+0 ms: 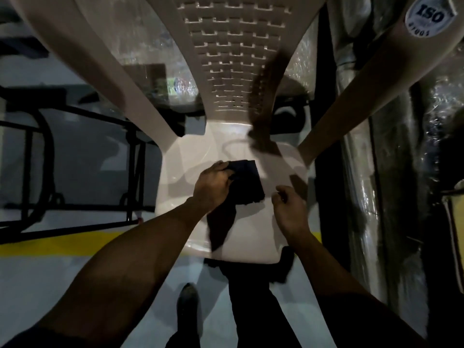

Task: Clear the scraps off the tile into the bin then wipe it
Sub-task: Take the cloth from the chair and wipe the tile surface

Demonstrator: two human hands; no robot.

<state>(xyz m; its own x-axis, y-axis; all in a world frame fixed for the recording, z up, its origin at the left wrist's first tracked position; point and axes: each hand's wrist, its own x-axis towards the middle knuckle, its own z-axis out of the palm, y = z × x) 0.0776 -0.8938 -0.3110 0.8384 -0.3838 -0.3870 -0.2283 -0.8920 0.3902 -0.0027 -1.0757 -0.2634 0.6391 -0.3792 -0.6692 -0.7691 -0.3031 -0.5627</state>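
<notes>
A dark square piece (pixel 248 179) with a frayed near edge lies on the pale seat of a plastic chair (pixel 190 159); in this dim light I cannot tell whether it is the tile or a cloth. My left hand (pixel 213 187) grips its left edge, fingers curled over it. My right hand (pixel 288 209) hovers just right of the piece, a short gap away, fingers curled and thumb near the forefinger, with nothing visible in it. A brown blurred streak (pixel 261 109) slants across the chair back down to the rear of the seat. No bin is in view.
The chair's armrests (pixel 351 101) spread out on both sides. A black metal frame (pixel 135 172) stands to the left over a yellow floor line (pixel 62 244). Plastic-wrapped goods (pixel 391 172) line the right. My legs and a shoe (pixel 187 305) are below the seat.
</notes>
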